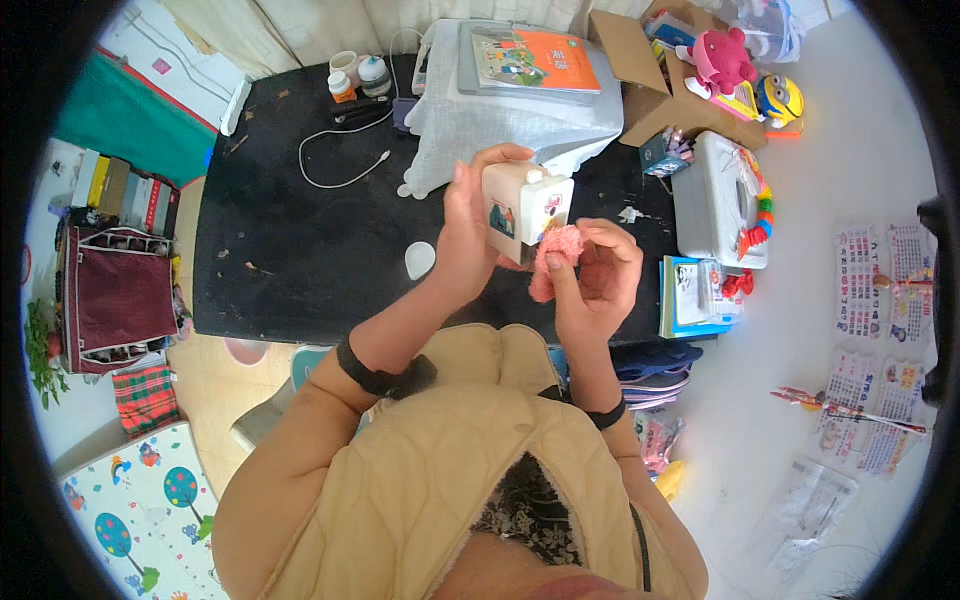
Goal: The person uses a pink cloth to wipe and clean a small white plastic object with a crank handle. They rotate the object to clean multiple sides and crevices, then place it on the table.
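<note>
My left hand (472,232) grips a small cream-coloured box-shaped container (514,210) with printed pictures and a white end face, held above the black table (300,247). In my right hand (600,277) a fuzzy pink cloth (553,259) is pinched between thumb and fingers, and it touches the container's lower right edge. Part of the cloth shows under the container. A white teardrop-shaped piece (420,260) lies on the table to the left of my left hand.
A white cable (337,133), bottles (374,76) and a white cloth (480,127) under books (532,60) lie towards the back. At right stand a cardboard box (630,97), a pen holder (664,156), a white case (712,202) and booklets (686,296).
</note>
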Demonstrator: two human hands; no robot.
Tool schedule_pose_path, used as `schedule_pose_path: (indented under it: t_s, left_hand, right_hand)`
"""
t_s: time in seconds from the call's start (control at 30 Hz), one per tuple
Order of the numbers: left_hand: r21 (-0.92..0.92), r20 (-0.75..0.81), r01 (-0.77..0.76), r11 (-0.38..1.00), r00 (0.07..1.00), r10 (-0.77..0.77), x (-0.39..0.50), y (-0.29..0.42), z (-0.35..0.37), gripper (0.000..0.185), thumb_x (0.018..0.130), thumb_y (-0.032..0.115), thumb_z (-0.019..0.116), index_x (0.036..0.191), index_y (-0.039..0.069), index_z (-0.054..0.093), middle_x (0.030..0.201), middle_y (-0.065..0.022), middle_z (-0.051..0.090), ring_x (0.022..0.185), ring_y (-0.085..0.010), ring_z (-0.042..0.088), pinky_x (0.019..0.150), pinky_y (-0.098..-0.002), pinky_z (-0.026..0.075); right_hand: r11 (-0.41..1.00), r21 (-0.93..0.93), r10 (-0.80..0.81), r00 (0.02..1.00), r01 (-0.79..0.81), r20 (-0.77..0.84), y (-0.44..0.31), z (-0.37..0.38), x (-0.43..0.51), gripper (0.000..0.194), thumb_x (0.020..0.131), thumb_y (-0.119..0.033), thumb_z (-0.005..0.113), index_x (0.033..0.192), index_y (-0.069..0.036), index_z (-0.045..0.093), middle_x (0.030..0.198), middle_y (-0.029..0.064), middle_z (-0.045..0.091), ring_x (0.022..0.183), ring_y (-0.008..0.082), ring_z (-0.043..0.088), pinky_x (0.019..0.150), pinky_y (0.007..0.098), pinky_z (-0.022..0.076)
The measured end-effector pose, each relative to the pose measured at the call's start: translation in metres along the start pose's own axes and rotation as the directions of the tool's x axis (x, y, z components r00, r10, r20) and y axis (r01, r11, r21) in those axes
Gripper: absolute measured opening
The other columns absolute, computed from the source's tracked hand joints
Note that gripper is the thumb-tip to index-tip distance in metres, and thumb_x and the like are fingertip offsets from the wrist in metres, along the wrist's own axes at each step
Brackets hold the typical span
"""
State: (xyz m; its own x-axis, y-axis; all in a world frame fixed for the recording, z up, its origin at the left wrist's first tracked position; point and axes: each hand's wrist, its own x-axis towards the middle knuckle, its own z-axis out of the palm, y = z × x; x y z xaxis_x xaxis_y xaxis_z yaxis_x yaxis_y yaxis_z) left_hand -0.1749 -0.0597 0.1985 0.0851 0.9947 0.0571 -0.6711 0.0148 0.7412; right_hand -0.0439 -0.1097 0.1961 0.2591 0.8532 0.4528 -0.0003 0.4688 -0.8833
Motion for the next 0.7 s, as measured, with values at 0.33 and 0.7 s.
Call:
schedule_pose_path:
  t_s: [0.33, 0.7]
  left_hand:
    - [0.234, 0.060, -0.130, 0.963, 0.991, 0.119, -0.010, -0.022, 0.001, 0.030, 0.108, 0.033, 0.051, 0.121, 0.006, 0.055, 0.113, -0.0056, 0.061, 0.102, -0.0121, 0.057, 0.091, -0.0297, 0.048]
    - [0.053, -0.132, 0.030, 0.998, 0.991, -0.023, -0.011, -0.014, 0.006, 0.032, 0.111, 0.035, 0.043, 0.120, 0.008, 0.057, 0.104, -0.0027, 0.059, 0.092, -0.0079, 0.057, 0.082, -0.0251, 0.050]
  right_hand:
    - [0.812, -0.450, -0.352, 0.927, 0.371, 0.128, -0.012, 0.012, 0.015, 0.034, 0.080, 0.013, 0.074, 0.111, -0.001, 0.077, 0.100, 0.0096, 0.062, 0.086, 0.0180, 0.060, 0.073, 0.0277, 0.0507]
    - [0.766, -0.489, -0.327, 0.908, 0.417, 0.262, -0.017, 0.026, 0.007, 0.036, 0.080, 0.007, 0.078, 0.114, -0.005, 0.077, 0.100, 0.0072, 0.063, 0.085, 0.0176, 0.060, 0.073, 0.0270, 0.0505]
